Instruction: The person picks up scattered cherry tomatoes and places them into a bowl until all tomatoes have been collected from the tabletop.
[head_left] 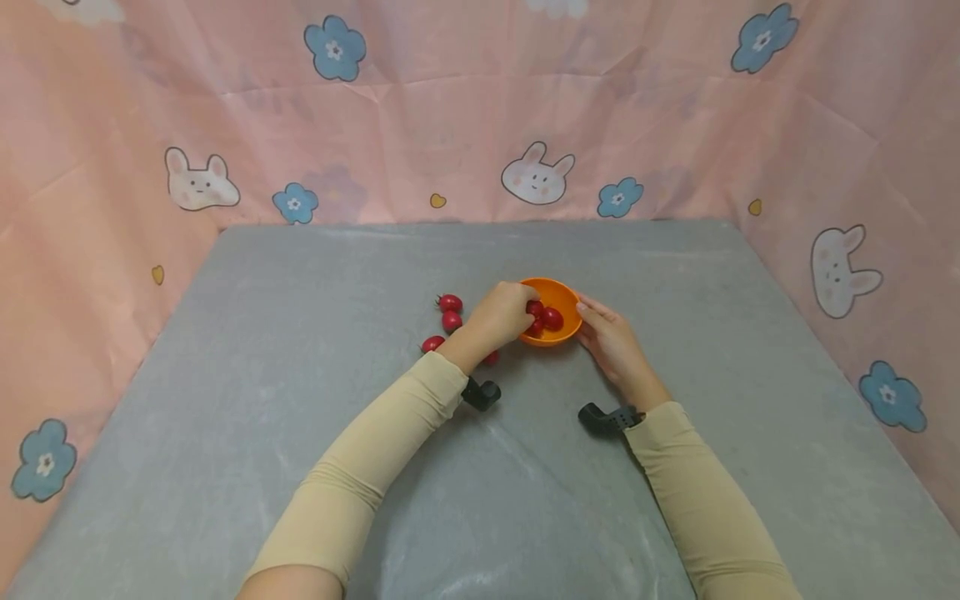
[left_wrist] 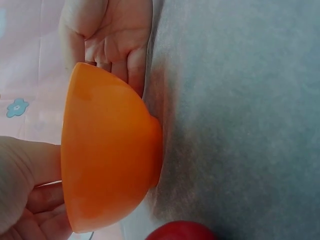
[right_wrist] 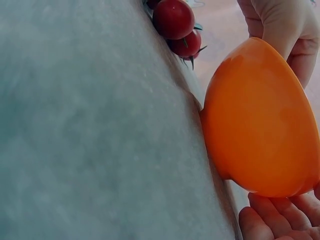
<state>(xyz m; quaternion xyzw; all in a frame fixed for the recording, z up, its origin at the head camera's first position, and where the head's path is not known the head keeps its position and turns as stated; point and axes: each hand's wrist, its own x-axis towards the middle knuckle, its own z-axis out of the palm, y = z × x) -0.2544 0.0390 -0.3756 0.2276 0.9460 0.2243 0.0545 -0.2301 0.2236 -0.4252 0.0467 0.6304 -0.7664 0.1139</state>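
Three or more cherry tomatoes [head_left: 552, 318] lay inside an orange bowl [head_left: 555, 292], which stood upright on a grey-covered table [head_left: 360, 292], between the person's two hands. The left hand [head_left: 501, 315] hung over the left rim, its fingers bent down among the fruit; whether they pinched one could not be told. The right hand [head_left: 611, 337] held the opposite side, thumb at the rim, fingers along the outer wall. Further cherry tomatoes [head_left: 452, 322] lay outside the bowl, near the left wrist. By their look, the fruits would have been light, smooth and slippery, firm yet liable to split under a hard squeeze, and best taken across the middle with the fingertips. The bowl appeared light and stiff, best steadied by rim or outer wall. Only the head view showed the bowl's contents; the left-wrist view, from the side, revealed its raised foot [left_wrist: 157, 150] against the table, and the right-wrist view disclosed green calyces [right_wrist: 191, 59] on the fruit outside, barely discernible from above.
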